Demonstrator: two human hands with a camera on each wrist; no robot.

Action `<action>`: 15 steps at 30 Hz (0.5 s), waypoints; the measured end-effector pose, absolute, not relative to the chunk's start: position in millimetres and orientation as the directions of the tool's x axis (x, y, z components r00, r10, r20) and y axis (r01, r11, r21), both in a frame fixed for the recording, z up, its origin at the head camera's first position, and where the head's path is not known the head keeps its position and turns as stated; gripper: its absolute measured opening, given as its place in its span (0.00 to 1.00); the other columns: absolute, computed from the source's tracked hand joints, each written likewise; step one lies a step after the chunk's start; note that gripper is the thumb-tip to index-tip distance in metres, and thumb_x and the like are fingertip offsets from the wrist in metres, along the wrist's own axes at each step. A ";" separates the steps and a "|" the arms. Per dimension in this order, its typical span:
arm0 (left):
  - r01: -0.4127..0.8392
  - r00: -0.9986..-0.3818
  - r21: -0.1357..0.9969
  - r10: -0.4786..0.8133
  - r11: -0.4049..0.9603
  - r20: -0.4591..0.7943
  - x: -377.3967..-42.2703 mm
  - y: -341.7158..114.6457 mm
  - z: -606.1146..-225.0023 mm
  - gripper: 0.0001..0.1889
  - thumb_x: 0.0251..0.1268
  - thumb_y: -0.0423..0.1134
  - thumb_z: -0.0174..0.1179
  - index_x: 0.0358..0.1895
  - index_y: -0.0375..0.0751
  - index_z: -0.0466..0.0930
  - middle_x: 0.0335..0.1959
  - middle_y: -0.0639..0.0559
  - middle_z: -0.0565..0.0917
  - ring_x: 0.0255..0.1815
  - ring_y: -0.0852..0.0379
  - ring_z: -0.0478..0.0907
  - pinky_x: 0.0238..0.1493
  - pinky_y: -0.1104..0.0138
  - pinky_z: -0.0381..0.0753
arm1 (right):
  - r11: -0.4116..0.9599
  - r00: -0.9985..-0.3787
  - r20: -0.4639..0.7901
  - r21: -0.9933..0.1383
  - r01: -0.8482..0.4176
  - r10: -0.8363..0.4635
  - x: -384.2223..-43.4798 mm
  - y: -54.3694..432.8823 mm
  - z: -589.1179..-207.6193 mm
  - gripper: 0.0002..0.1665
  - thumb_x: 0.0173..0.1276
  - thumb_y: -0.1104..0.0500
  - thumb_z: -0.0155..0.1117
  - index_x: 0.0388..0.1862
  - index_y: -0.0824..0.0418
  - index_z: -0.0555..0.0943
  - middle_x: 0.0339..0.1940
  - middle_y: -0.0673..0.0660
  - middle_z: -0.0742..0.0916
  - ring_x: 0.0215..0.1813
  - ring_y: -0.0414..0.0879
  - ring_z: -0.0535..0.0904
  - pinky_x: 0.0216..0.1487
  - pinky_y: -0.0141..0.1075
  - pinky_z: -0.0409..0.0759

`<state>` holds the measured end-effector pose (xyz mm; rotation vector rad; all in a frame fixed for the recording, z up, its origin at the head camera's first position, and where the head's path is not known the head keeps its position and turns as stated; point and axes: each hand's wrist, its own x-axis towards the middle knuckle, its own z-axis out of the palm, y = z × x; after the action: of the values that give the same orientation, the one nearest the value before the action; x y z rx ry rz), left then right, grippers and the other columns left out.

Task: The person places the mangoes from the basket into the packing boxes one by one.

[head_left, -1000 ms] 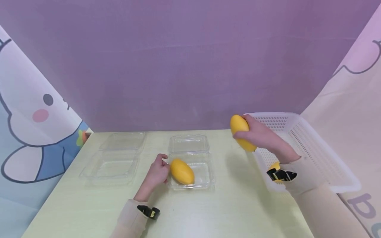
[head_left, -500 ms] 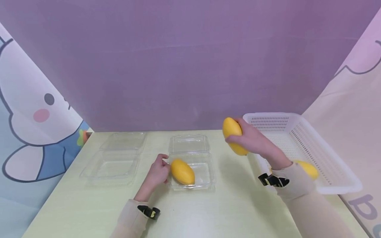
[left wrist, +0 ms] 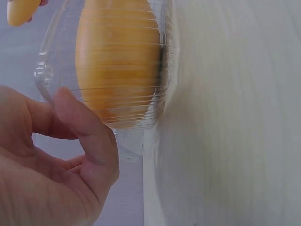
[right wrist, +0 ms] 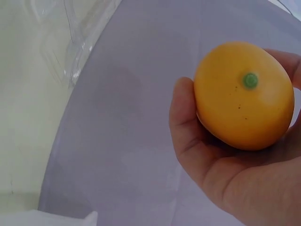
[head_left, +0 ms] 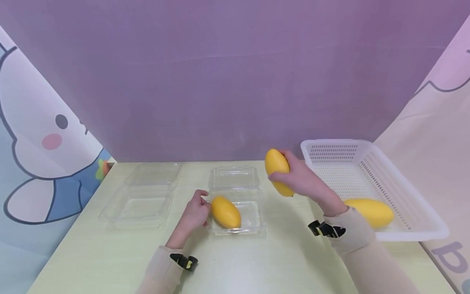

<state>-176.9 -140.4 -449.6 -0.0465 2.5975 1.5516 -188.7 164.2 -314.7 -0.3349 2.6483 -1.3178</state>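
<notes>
My right hand (head_left: 299,175) grips a yellow mango (head_left: 276,165) above the table, left of the white basket. In the right wrist view, the green stem spot on the end of this mango (right wrist: 244,101) faces the camera. A clear plastic clamshell box (head_left: 253,210) stands open in the middle, its lid folded back. Inside its left half lies another mango (head_left: 225,212). My left hand (head_left: 194,210) pinches the left rim of that box; in the left wrist view, thumb and finger (left wrist: 87,125) meet at the clear edge.
A second open clamshell box (head_left: 141,204) sits on the left of the table. At the right is a white perforated basket (head_left: 404,192) with a mango (head_left: 372,212) in it, partly behind the right sleeve. A purple backdrop (head_left: 235,81) rises at the table's far edge.
My right hand has carried its mango left and slightly down, away from the basket. More of the mango in the basket now shows. The left hand and the boxes have stayed put.
</notes>
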 end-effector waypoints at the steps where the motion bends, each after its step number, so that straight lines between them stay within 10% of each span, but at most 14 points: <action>1: -0.086 -0.993 0.876 0.032 0.475 -0.115 -176.9 -140.2 -449.5 0.23 0.69 0.30 0.46 0.66 0.30 0.64 0.38 0.43 0.75 0.15 0.52 0.73 0.21 0.63 0.76 | 0.578 -0.961 -0.049 -0.807 -0.122 -0.270 -188.4 162.7 -316.3 0.48 0.66 0.52 0.66 0.79 0.62 0.55 0.51 0.66 0.79 0.40 0.55 0.79 0.35 0.41 0.81; 15: -0.081 -0.993 0.881 0.037 0.466 -0.111 -176.5 -140.6 -450.6 0.23 0.69 0.29 0.47 0.66 0.30 0.64 0.38 0.43 0.75 0.15 0.53 0.72 0.21 0.62 0.76 | 0.501 -0.967 -0.023 -0.858 -0.110 -0.253 -187.8 145.5 -346.7 0.45 0.64 0.53 0.67 0.77 0.60 0.59 0.51 0.64 0.78 0.40 0.55 0.78 0.37 0.41 0.79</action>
<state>-176.5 -140.6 -450.6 -0.0388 2.5902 1.5658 -187.8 145.5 -346.7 -0.3160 2.5928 -1.4664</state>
